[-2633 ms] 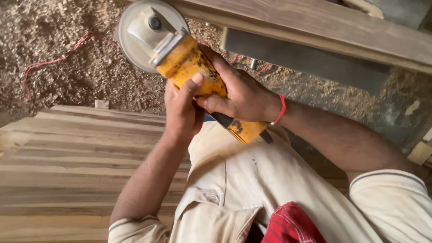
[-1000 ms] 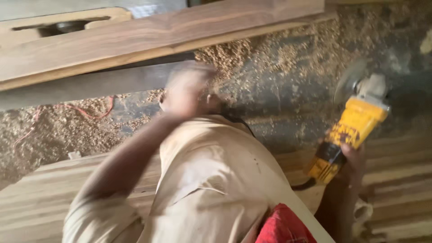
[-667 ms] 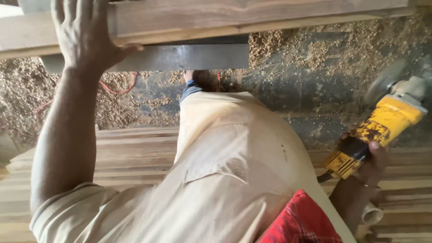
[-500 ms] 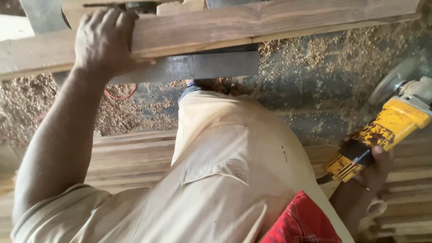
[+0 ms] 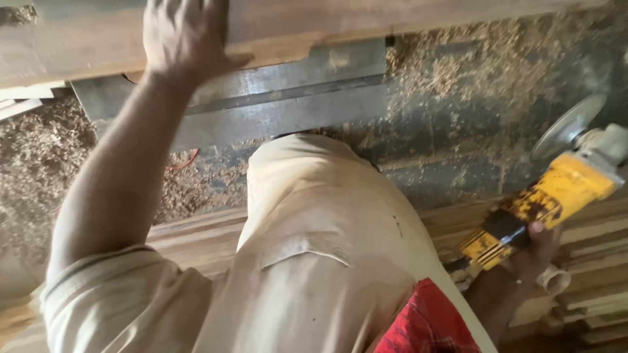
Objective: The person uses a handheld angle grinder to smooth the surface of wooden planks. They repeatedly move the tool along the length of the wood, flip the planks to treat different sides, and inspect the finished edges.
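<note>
head | right hand [image 5: 533, 252] grips angle grinder [image 5: 556, 196] | disc end up-right

The left hand [image 5: 183, 36] left the grinder [image 5: 556, 193] for the plank [image 5: 314, 26].

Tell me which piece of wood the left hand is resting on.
The left hand lies flat on the long plank running across the top of the view, above the dark metal bar, not the stacked boards beside the right hand, which holds the yellow grinder.

Scuffed yellow plastic grinder [image 5: 543, 206], smooth wooden plank [image 5: 314, 23], matt beige cloth [image 5: 314, 261].
</note>
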